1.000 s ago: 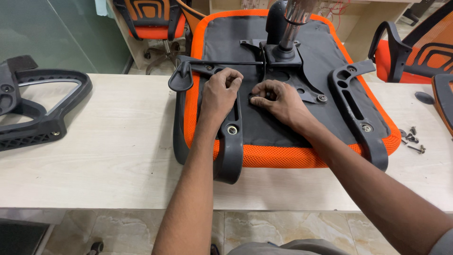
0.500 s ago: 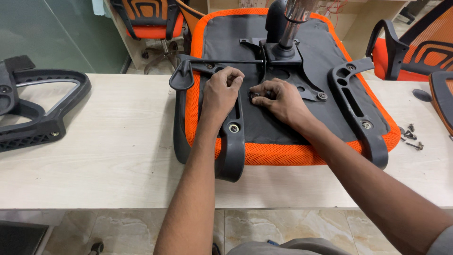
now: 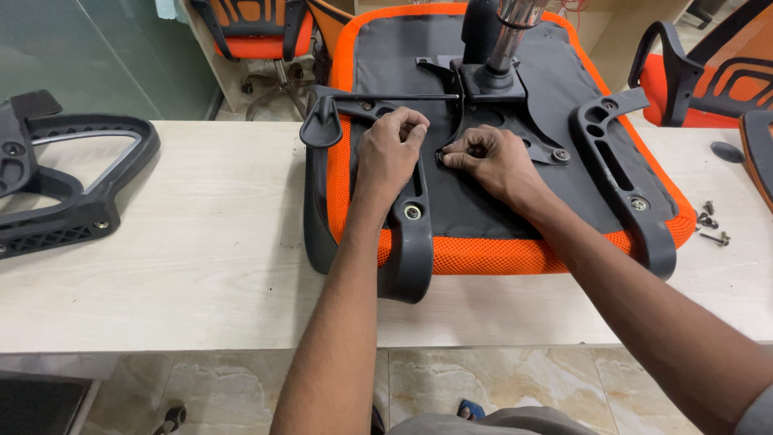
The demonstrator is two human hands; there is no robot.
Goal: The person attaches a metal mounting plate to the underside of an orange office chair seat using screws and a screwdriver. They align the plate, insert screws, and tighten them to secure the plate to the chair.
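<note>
Your two forearms come up from the bottom of the frame and meet on the upturned orange chair seat (image 3: 515,250), which lies underside-up on the pale bench (image 3: 193,266), centre to upper right. Your left hand (image 3: 388,157) rests curled on the near black armrest bracket (image 3: 412,234), fingers bent and pressing, gripping nothing I can make out; keep that weight on so the seat does not rock. Your right hand (image 3: 493,161) has its fingers pinched together at the edge of the black metal mechanism plate (image 3: 515,121); whatever small part they hold is hidden. Start any fastener straight by fingertip feel before tightening. Spare screws (image 3: 712,225) lie at the right edge. Beyond, the gas-lift column (image 3: 509,36) stands upright, and a loose black armrest (image 3: 68,181) lies far left.
</note>
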